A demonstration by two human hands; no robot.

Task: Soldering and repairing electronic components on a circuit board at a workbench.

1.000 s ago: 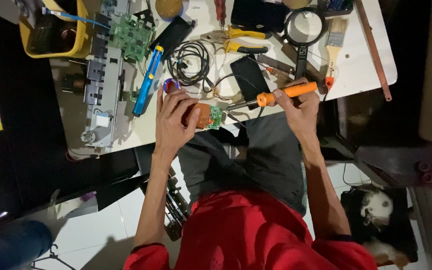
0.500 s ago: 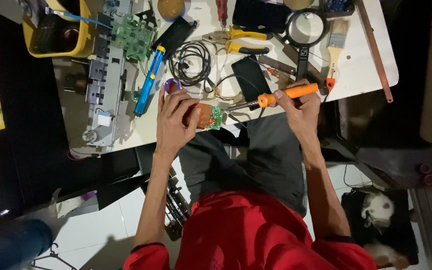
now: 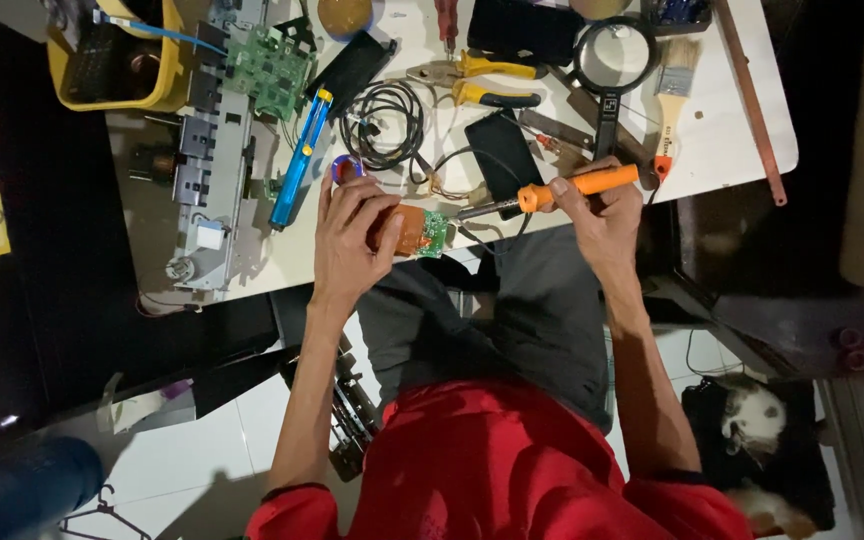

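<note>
My left hand (image 3: 350, 240) grips a small orange part with a green circuit board (image 3: 424, 233) at the near edge of the white table (image 3: 722, 140). My right hand (image 3: 602, 205) holds an orange-handled soldering iron (image 3: 562, 190), its metal tip pointing left and close to the green board. A blue and red roll (image 3: 344, 168) lies just above my left fingers. A black phone-like slab (image 3: 502, 155) sits behind the iron.
Yellow-handled pliers (image 3: 482, 82), a coiled black cable (image 3: 387, 122), a magnifying glass (image 3: 607, 60), a paintbrush (image 3: 672, 80), a blue tool (image 3: 297, 165), a grey metal chassis (image 3: 207, 180), a green board (image 3: 270, 68) and a yellow bin (image 3: 167, 70) crowd the table. A cat (image 3: 752, 430) lies on the floor at right.
</note>
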